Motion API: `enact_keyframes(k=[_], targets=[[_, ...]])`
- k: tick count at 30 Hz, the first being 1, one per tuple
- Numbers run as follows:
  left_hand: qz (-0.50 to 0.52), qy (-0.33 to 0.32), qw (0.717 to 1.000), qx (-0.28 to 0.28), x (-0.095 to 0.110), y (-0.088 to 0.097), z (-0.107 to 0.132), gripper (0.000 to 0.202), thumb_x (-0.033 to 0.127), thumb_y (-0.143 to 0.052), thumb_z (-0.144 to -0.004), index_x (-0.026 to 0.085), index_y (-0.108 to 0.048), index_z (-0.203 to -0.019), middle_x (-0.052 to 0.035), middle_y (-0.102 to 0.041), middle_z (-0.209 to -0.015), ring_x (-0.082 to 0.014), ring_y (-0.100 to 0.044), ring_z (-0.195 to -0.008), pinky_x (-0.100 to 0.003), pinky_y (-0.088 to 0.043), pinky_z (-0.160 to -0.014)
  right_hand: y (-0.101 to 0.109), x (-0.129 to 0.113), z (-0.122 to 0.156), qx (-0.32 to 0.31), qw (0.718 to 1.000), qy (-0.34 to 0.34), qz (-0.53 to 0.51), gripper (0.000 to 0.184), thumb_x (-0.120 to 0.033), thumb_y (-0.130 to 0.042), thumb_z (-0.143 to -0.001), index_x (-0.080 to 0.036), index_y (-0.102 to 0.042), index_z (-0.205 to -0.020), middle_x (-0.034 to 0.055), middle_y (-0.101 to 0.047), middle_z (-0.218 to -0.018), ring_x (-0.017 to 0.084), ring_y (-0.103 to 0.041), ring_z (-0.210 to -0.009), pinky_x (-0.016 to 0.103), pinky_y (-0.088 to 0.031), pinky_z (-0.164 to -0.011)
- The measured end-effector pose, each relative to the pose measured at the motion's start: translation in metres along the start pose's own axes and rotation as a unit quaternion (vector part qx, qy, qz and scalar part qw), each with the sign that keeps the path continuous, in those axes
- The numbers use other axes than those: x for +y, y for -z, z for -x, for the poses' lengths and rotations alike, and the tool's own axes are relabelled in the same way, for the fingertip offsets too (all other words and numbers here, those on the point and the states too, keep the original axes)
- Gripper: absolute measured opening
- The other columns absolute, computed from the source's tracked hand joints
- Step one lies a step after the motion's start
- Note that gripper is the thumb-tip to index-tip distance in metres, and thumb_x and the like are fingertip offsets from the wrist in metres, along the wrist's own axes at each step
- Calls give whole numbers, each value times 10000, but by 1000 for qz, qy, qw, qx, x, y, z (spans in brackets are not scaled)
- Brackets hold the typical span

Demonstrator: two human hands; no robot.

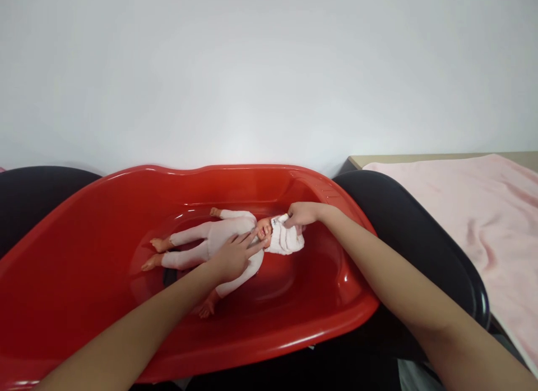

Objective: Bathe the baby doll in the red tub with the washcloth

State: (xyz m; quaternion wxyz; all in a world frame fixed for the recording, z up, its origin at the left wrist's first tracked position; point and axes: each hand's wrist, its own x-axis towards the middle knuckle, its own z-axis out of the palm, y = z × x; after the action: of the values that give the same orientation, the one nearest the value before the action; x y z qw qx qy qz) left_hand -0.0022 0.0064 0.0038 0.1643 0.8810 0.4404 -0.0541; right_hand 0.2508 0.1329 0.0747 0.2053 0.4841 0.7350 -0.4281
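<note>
Your right hand pinches the white cloth on the head of the doll, and your left hand, fingers spread, lies over its upper chest and chin; the doll is face-up on the floor of the red tub, head toward the right end rim. If you tug sharply, the head could twist or the cloth could slip over the face, and too light a left palm might let the body slide on that smooth floor
</note>
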Motion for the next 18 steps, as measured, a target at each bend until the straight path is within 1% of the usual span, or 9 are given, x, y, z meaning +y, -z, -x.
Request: enact_keyframes(k=[2,4,7,9,12,13,15,18], targets=[[4,2,1000,-4,-1,0,-1,785,127,-498,-888,326,-337,-1630,-76,-175,-1758,-324,-311,-1562,-523,-304,-1219,-5,-3,-2,-76,996,-18,-31,275,-355,-646,-858,-97,-738,-888,145,-794,-867,262,-763,-893,330,-601,-781],[8,5,1000,-8,-3,0,-1,761,141,-496,-900,307,-348,-1628,-81,-197,-1753,-327,-306,-1564,-521,-303,-1223,-11,-6,-6,-137,990,-21,-40,320,-384,-705,-837,-93,-736,-966,158,-797,-975,267,-757,-985,321,-607,-772],[9,5,1000,-10,-4,-1,-2,767,137,-494,-899,282,-340,-1636,-103,-186,-1752,-327,-292,-1570,-524,-300,-1226,-20,-5,-14,-197,980,-23,-21,376,-402,-754,-806,-113,-729,-1045,147,-772,-1134,269,-738,-1069,311,-605,-745],[12,1,1000,-11,-5,0,-3,786,143,-497,-894,294,-321,-1645,-97,-157,-1757,-327,-281,-1576,-525,-298,-1229,-23,-1,-21,-212,976,-42,32,331,-375,-742,-814,-105,-732,-1004,134,-768,-1099,275,-740,-1040,321,-598,-744],[25,4,1000,-18,-6,0,-3,775,189,-510,-894,304,-335,-1641,-86,-145,-1756,-342,-282,-1575,-533,-294,-1233,-23,3,-28,-196,972,-66,113,237,-314,-746,-798,-83,-719,-839,123,-755,-935,295,-733,-1007,338,-581,-779],[30,7,999,-20,-7,1,-3,771,199,-515,-892,302,-348,-1637,-87,-150,-1754,-348,-288,-1572,-535,-294,-1234,-23,3,-28,-193,972,-63,118,234,-311,-762,-784,-87,-720,-834,114,-751,-927,293,-727,-1012,337,-579,-793],[35,9,999,-20,-8,0,-4,773,204,-517,-886,307,-356,-1635,-84,-162,-1751,-356,-299,-1566,-535,-295,-1233,-24,1,-28,-199,976,-37,85,296,-334,-795,-754,-110,-736,-939,91,-751,-1019,269,-717,-1043,322,-583,-813],[38,9,999,-12,-9,-2,-4,795,217,-517,-892,342,-311,-1650,-67,-171,-1751,-365,-313,-1560,-541,-305,-1226,-25,-1,-24,-209,978,18,-7,471,-383,-819,-726,-157,-724,-1129,77,-724,-1203,234,-698,-1121,288,-591,-843]])
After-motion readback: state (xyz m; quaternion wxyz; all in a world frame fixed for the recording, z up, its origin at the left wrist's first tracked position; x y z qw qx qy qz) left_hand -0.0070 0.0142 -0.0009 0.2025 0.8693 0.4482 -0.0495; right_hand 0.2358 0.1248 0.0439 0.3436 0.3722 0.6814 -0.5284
